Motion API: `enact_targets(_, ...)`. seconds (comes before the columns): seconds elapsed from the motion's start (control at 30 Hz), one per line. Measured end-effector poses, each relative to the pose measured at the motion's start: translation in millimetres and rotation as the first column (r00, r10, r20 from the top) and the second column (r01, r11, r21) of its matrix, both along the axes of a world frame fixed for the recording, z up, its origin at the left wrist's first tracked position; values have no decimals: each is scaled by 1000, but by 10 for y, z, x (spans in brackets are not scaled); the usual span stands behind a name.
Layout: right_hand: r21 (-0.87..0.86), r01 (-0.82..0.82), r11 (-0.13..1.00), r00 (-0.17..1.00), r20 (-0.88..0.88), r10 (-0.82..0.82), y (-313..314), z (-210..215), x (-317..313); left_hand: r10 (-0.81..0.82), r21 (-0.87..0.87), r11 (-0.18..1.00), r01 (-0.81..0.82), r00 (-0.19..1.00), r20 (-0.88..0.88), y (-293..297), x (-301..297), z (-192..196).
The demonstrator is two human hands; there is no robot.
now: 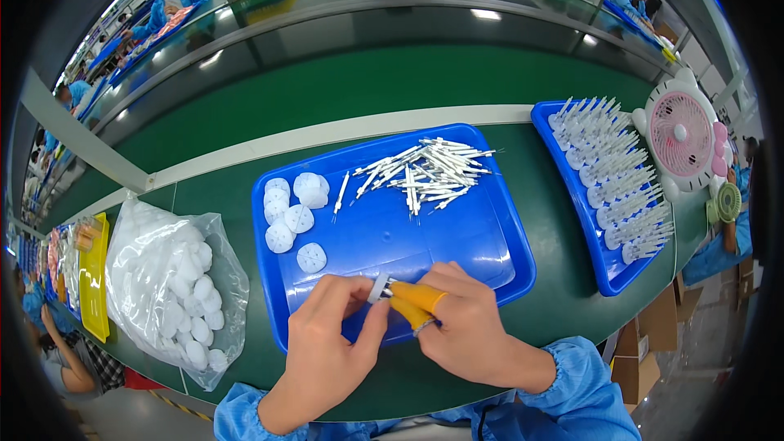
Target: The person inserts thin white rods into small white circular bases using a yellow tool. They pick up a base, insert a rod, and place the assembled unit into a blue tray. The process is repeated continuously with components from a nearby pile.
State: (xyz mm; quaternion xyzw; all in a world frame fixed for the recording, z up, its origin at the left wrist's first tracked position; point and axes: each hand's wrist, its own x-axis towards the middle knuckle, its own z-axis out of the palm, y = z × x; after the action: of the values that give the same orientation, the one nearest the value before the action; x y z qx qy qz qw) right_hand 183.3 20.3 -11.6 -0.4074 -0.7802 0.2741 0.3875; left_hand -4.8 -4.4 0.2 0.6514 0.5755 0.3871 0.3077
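Over the front edge of the blue tray (518, 247), my left hand (331, 335) pinches a white round plastic piece (378, 287) between thumb and fingers. My right hand (469, 331) meets it from the right, its thumb and index finger in yellow finger covers (418, 296). Those covered fingers are closed at the piece around a small dark tip that I cannot make out. Several white domed discs (299, 218) with fine markings lie in the tray's left part. A loose heap of thin white sticks (433, 170) with wire-like ends fills its far right.
Left of the tray, a clear plastic bag (175, 286) bulges with white round pieces, beside a yellow tray (95, 278). At right, another blue tray (608, 278) holds rows of discs with upright sticks. A pink-and-white fan (683, 132) stands beyond it. A conveyor (367, 82) runs behind.
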Motion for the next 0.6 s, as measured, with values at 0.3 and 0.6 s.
enact_targets(0.3, 26, -54, 998, 998, -9, 54, -24, 225, 139, -45, -115, 988, 107, 896, 442, 13, -59, 127)
enact_targets(0.6, 57, -101, 993, 994, 52, 98, -34, 220, 172, -81, -32, 995, 99, 934, 348, 9, -62, 76)
